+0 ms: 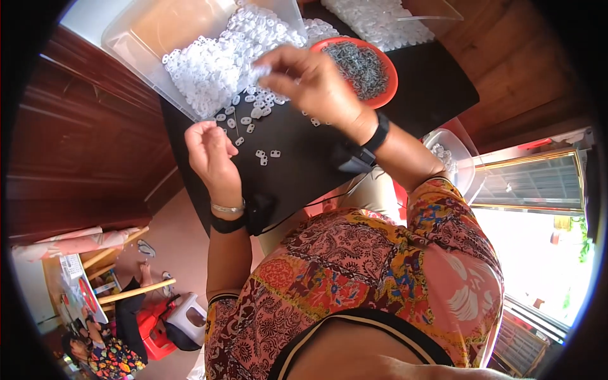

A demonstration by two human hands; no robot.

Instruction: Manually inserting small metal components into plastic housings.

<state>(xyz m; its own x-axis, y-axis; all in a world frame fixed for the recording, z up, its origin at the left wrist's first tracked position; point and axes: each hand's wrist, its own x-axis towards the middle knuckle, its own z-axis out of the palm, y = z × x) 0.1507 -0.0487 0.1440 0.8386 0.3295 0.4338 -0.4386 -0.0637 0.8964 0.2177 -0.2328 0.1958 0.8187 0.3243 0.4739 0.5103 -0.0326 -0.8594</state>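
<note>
My right hand (pixel 310 79) is raised over the front of a clear plastic bin (pixel 149 79). Its thumb and fingers pinch a small white plastic piece (pixel 261 71), blurred by motion. Many small white oval pieces with two holes (pixel 209 69) are heaped in the bin. My left hand (pixel 212 155) is curled closed above the table's left side; what its fingers hold, if anything, is hidden. A thin metal pin (pixel 237 121) shows just beyond its fingertips. Loose white pieces (pixel 263 157) lie on the dark table right of that hand.
An orange-red bowl (pixel 394 76) full of small grey metal pieces (pixel 358 66) stands right of my right hand. Behind it sits another heap of white pieces (pixel 380 22). A clear tub (pixel 465 168) is by the table's right side. Another person (pixel 107 348) sits at the lower left.
</note>
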